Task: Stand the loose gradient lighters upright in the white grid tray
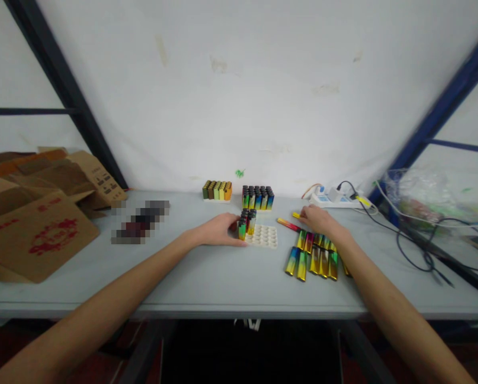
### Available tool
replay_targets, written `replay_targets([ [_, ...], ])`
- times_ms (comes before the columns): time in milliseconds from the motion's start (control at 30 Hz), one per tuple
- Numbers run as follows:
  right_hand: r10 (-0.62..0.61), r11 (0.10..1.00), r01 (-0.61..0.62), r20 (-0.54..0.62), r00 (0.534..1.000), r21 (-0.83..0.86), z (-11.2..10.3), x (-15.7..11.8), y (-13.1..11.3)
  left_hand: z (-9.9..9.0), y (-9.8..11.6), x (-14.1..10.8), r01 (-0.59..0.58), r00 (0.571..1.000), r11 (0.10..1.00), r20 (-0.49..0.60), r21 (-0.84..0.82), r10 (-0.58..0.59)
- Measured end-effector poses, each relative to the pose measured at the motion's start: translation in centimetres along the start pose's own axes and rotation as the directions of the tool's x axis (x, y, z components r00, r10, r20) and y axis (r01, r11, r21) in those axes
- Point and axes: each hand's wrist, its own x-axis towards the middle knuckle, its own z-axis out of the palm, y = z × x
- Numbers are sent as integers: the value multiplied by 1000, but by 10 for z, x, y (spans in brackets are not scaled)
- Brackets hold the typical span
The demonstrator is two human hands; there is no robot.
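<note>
My left hand (221,229) curls around the left end of a white tray with round holes (267,236), thumb at the near side and fingers behind. Several upright lighters (246,221) with black tops and shiny coloured bodies stand in that end, between thumb and fingers. My right hand (319,218) reaches over the loose lighters, fingers pinched on a yellow lighter (297,215) whose end sticks out to the left. A red and yellow lighter (289,224) lies beside it. More metallic lighters (314,261) lie flat in rough rows below my right wrist, partly hidden by my forearm.
Behind stand a full block of black-topped lighters (258,198) and another block of yellow and brown ones (217,191). Opened cardboard boxes (42,234) fill the left side. A power strip (331,199), black cables (406,250) and clear plastic wrap (420,197) are at right.
</note>
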Motion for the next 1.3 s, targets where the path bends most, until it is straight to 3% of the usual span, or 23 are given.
replay_targets([
  [133,10,998,-9,-17,1000,64,-10,-1,-15,0,0,0,2,1000,1000,5,-10,-2],
  [233,-44,973,83,-181,982,214,-24,-3,-28,0,-1,0,4,1000,1000,0,-9,-4],
  [333,-107,914,236,-365,925,330,-36,-9,-42,0,-1,0,9,1000,1000,2,-7,-9],
  [467,-61,800,306,-437,897,516,-40,-18,-62,0,1,0,16,1000,1000,3,-2,-16],
  [533,-66,694,320,-385,921,645,-36,-19,-74,0,1,0,14,1000,1000,7,0,-14],
  [700,-194,308,250,-197,961,918,-23,-22,-104,0,2,0,-5,1000,1000,1,-25,5],
  [933,-399,-43,87,-97,912,995,-24,-40,-130,0,3,0,-4,1000,1000,-2,-1,4],
  [1000,-401,-117,57,-100,911,991,-25,-42,-134,0,2,0,-11,1000,1000,1,-10,11],
  [1067,-351,-137,45,-91,932,989,-26,-41,-135,1,1,0,-14,1000,1000,-5,-18,14],
  [1133,-277,-87,65,-87,957,994,-25,-40,-135,2,0,0,-12,1000,1000,-10,-20,12],
  [1300,-73,265,172,-158,985,949,-20,-37,-128,2,-1,1,-11,1000,1000,-5,-23,11],
])
